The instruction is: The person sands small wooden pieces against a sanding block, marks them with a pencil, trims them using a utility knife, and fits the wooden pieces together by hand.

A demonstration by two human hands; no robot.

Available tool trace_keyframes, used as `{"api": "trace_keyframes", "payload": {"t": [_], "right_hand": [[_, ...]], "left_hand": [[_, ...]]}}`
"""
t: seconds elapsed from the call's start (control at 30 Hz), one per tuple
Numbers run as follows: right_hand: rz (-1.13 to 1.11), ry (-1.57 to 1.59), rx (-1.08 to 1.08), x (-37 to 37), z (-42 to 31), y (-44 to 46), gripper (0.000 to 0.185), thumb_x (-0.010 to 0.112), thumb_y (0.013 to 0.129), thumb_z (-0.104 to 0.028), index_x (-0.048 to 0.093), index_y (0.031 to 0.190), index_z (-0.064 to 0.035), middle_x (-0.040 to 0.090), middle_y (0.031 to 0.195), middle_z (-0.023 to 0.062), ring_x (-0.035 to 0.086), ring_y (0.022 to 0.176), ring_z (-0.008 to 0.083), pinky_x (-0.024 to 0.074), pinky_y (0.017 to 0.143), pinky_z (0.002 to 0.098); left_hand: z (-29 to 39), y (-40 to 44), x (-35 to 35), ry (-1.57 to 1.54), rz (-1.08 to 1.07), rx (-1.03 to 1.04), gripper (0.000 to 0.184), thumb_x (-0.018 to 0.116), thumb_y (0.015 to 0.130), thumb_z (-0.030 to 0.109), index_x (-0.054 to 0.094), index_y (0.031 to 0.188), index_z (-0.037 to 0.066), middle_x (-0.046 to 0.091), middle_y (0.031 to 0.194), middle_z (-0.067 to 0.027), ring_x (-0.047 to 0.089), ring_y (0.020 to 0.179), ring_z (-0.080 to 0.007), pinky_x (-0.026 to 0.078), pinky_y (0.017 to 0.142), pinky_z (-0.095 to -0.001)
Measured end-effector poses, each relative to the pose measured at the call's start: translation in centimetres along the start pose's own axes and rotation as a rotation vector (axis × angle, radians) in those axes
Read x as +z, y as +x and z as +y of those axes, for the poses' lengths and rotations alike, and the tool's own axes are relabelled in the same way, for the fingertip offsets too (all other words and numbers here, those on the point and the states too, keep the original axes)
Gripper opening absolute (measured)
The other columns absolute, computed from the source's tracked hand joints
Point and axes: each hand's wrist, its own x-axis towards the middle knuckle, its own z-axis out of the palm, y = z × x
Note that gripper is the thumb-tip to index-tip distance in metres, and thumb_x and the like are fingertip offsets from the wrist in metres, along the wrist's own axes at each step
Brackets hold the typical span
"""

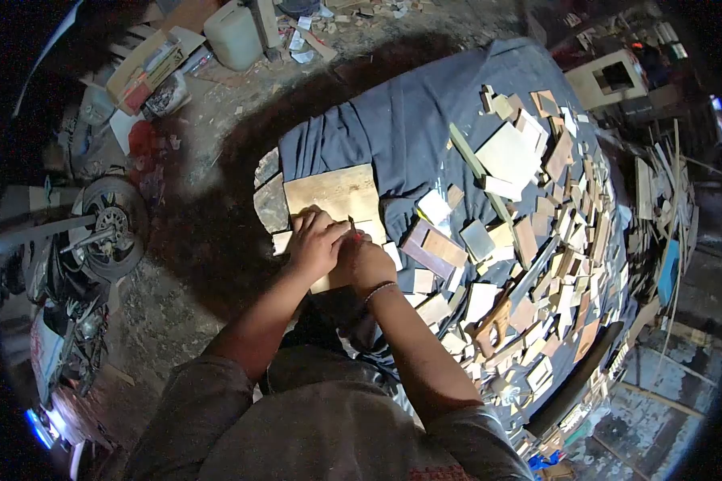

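Dark cloth (409, 112) beside pale yellowish board (333, 188); left hand (314, 244) atop, grip unclear; right hand (369, 264) gripping slim tool (350, 221).

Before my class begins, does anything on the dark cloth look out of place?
Possibly the handsaw, right of the right forearm: it lies among jumbled wood pieces, a tool mixed into the clutter.

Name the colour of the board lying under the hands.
The board is pale yellowish tan, seen best in the head view.

left hand (314, 247), palm down, close beside curled right hand (372, 266), both forearms (417, 345) slanted inward
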Motion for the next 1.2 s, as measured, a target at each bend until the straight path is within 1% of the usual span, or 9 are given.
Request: {"api": "trace_keyframes", "payload": {"t": [0.13,0.37,0.43,0.57,0.63,0.83,0.9,1.03,1.2], "right_hand": [[0.001,-0.009,0.028,-0.2,-0.3,-0.5,0.030,0.044,0.092,-0.025,0.051,0.102,0.0033,0.068,0.086,0.0223,0.068,0.080,0.0360,0.0543,0.068,0.0444],[0.012,-0.017,0.049,0.5,0.1,-0.4,0.028,0.046,0.092,-0.021,0.050,0.102,0.0042,0.068,0.087,0.0224,0.068,0.080,0.0357,0.0549,0.068,0.0431],[-0.088,0.039,0.158,1.2,0.6,0.1,0.041,0.050,0.087,-0.028,0.048,0.108,0.0071,0.067,0.097,0.0248,0.068,0.091,0.0352,0.0545,0.077,0.0423],[-0.071,0.006,0.162,2.5,1.2,0.1,0.039,0.050,0.088,-0.029,0.048,0.104,0.0063,0.068,0.093,0.0237,0.068,0.089,0.0350,0.0549,0.075,0.0417],[0.039,0.022,0.130,3.5,1.5,-0.1,0.027,0.044,0.093,-0.022,0.048,0.101,0.0041,0.068,0.085,0.0237,0.068,0.079,0.0364,0.0549,0.068,0.0435],[0.110,0.058,0.114,4.2,1.6,-0.7,0.026,0.040,0.096,-0.022,0.048,0.098,0.0033,0.067,0.081,0.0246,0.068,0.077,0.0380,0.0544,0.067,0.0449],[0.106,0.067,0.130,4.4,1.6,-0.8,0.026,0.040,0.096,-0.021,0.048,0.098,0.0032,0.067,0.082,0.0248,0.068,0.077,0.0381,0.0543,0.068,0.0453],[0.087,0.052,0.097,2.9,0.7,-1.6,0.026,0.040,0.096,-0.021,0.048,0.099,0.0031,0.067,0.082,0.0250,0.068,0.077,0.0386,0.0543,0.068,0.0461],[0.096,0.056,0.141,4.8,1.5,-1.5,0.027,0.038,0.097,-0.021,0.048,0.101,0.0028,0.067,0.082,0.0250,0.067,0.077,0.0397,0.0542,0.069,0.0464]], "left_hand": [[-0.3,0.0,0.6,0.037,0.065,0.029,0.020,0.070,0.075,0.017,0.071,0.095,0.017,0.053,0.088,-0.0066,0.050,0.099,-0.0307,0.034,0.086,-0.0439],[-0.2,-0.2,0.6,0.040,0.045,0.000,0.022,0.070,0.076,0.017,0.072,0.098,0.018,0.053,0.090,-0.0064,0.050,0.101,-0.0308,0.034,0.087,-0.0436],[-0.1,-0.2,0.5,0.059,0.044,0.007,0.023,0.072,0.075,0.018,0.072,0.098,0.018,0.054,0.090,-0.0062,0.049,0.102,-0.0305,0.034,0.088,-0.0437],[-0.4,-0.3,0.7,0.038,0.031,-0.005,0.025,0.073,0.073,0.021,0.071,0.098,0.017,0.054,0.092,-0.0070,0.049,0.103,-0.0306,0.034,0.090,-0.0444],[-0.3,-0.3,0.6,0.044,0.034,-0.002,0.025,0.073,0.073,0.022,0.071,0.098,0.017,0.054,0.092,-0.0070,0.049,0.103,-0.0307,0.033,0.090,-0.0446],[-0.1,-0.1,0.3,0.049,0.015,-0.012,0.027,0.073,0.072,0.022,0.071,0.098,0.015,0.055,0.093,-0.0072,0.049,0.101,-0.0311,0.035,0.090,-0.0429],[-0.2,-0.2,0.4,0.032,-0.005,-0.019,0.028,0.072,0.072,0.026,0.070,0.098,0.017,0.055,0.095,-0.0068,0.048,0.104,-0.0304,0.033,0.092,-0.0446],[-0.1,-0.3,0.2,0.045,-0.005,-0.015,0.027,0.072,0.073,0.026,0.070,0.098,0.017,0.055,0.096,-0.0065,0.048,0.104,-0.0303,0.033,0.092,-0.0445],[-0.1,-0.1,0.2,0.020,-0.034,-0.026,0.026,0.072,0.073,0.026,0.071,0.098,0.018,0.055,0.096,-0.0068,0.049,0.104,-0.0307,0.034,0.092,-0.0439]]}}
